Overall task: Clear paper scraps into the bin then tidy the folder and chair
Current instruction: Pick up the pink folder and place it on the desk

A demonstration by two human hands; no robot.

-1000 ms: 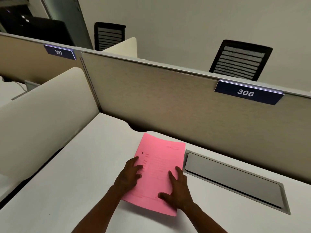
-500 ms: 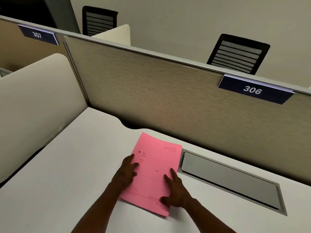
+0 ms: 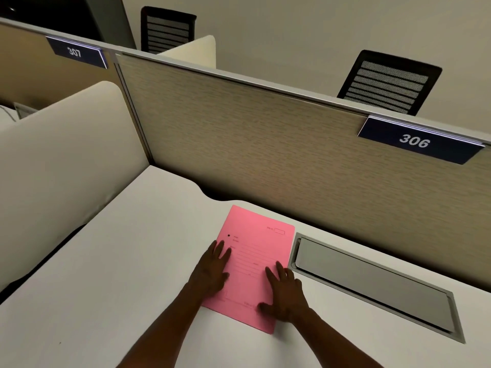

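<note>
A pink folder (image 3: 252,251) lies closed and flat on the white desk (image 3: 127,261), its printed cover facing up. My left hand (image 3: 212,272) rests flat on the folder's left edge with the fingers spread. My right hand (image 3: 285,294) presses flat on its right lower part, fingers apart. Neither hand grips the folder. No paper scraps and no bin are in view.
A grey metal cable flap (image 3: 372,285) is set into the desk right of the folder. A tan partition (image 3: 265,144) with a "306" label (image 3: 419,140) rises behind; a cream side divider (image 3: 61,155) stands left. Two black mesh chair backs (image 3: 388,83) show beyond the partition.
Both hands stay flat on the folder. It has shifted slightly toward the partition and lies squarer beside the cable flap. The view has shifted a little.
</note>
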